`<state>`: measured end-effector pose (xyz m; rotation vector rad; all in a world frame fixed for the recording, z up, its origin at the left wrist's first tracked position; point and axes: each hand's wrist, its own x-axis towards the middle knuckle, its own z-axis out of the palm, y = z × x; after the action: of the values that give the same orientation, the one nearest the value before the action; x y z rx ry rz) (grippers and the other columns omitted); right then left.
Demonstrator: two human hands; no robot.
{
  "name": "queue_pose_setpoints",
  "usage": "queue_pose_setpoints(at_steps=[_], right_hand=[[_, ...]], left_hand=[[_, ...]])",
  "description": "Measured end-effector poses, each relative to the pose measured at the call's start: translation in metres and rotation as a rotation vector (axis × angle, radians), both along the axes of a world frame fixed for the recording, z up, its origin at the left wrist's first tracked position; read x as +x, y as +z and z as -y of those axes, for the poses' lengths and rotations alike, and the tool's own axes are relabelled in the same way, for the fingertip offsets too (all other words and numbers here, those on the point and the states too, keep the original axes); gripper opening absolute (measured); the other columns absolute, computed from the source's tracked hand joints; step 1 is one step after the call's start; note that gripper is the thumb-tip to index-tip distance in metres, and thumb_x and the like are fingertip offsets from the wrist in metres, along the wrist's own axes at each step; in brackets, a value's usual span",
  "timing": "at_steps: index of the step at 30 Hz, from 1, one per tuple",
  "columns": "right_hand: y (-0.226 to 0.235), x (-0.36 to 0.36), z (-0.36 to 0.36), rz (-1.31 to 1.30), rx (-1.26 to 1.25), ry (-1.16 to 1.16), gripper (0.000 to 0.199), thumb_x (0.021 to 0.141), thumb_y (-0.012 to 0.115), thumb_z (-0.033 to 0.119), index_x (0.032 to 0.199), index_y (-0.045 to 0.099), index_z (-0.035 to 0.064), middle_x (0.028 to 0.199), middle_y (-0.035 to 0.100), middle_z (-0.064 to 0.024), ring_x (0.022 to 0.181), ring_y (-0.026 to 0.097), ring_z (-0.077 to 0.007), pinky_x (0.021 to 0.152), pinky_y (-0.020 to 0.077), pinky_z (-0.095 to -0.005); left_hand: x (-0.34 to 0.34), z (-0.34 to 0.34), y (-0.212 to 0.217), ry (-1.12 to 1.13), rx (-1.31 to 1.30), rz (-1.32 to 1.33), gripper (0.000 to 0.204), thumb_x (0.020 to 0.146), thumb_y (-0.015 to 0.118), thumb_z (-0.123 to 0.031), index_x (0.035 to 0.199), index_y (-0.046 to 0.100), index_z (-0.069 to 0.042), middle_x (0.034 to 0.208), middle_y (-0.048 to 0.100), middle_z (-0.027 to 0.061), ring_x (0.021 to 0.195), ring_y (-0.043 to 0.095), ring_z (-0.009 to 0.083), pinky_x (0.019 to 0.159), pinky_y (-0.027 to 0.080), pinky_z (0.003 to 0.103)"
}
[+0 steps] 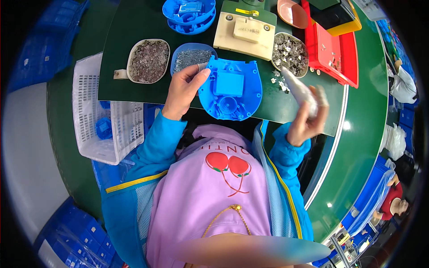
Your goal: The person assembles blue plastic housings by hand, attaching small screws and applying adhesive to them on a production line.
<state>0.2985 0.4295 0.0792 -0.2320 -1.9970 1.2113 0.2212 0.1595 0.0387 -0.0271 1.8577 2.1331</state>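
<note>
A blue plastic housing (231, 89), rounded and open side up, lies on the dark green mat near the table's front edge. My left hand (184, 87) grips its left rim, thumb on the plastic. My right hand (307, 115) is raised to the right of it, closed around a pale tool (298, 89) that is blurred by motion. The tool's tip points up and left toward the scattered metal bits beside the housing.
Behind the housing stand a white bowl of small parts (149, 60), a blue bowl of screws (192, 58), a dish of metal pieces (290, 53), a cream fixture (245, 35), stacked blue housings (189, 15) and a red tray (336, 53). A white basket (102, 111) sits left.
</note>
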Motion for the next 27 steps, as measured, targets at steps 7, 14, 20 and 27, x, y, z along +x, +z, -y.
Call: queue_pose_setpoints(at_steps=[7,14,20,27], right_hand=[[-0.089,0.01,0.028,0.23,0.536,0.389,0.042,0.069,0.073,0.002,0.111,0.069,0.0014,0.136,0.053,-0.0252,0.131,0.047,-0.0438,0.108,0.0378,-0.0499],[-0.04,-0.066,0.025,0.084,-0.121,0.299,0.043,0.106,0.039,0.025,0.134,0.055,-0.0031,0.131,0.05,-0.0206,0.112,0.056,-0.0305,0.092,0.048,-0.0369],[-0.051,-0.133,0.028,0.106,0.116,0.061,0.031,0.102,0.047,0.018,0.119,0.062,-0.0042,0.104,0.061,-0.0215,0.094,0.06,-0.0363,0.081,0.0491,-0.0424],[-0.036,-0.121,0.024,0.198,0.139,0.119,0.029,0.102,0.047,0.017,0.113,0.061,-0.0052,0.102,0.06,-0.0237,0.093,0.059,-0.0393,0.082,0.047,-0.045]], left_hand=[[-0.001,0.0,-0.006,0.025,0.065,0.085,0.035,0.095,0.067,-0.033,0.112,0.07,-0.002,0.083,0.065,-0.004,0.067,0.053,0.0004,0.053,0.038,0.018],[-0.086,-0.03,0.032,0.025,0.03,-0.169,0.046,0.096,0.065,-0.037,0.121,0.064,0.001,0.107,0.068,0.0066,0.093,0.065,0.0098,0.077,0.054,0.025],[-0.155,-0.055,0.015,-0.029,-0.11,-0.155,0.047,0.095,0.064,-0.045,0.117,0.067,-0.003,0.095,0.07,0.0044,0.082,0.07,0.0127,0.072,0.06,0.032],[-0.149,-0.057,0.008,0.065,-0.182,-0.231,0.04,0.096,0.064,-0.041,0.111,0.07,-0.004,0.088,0.07,0.0038,0.078,0.069,0.0112,0.064,0.058,0.029]])
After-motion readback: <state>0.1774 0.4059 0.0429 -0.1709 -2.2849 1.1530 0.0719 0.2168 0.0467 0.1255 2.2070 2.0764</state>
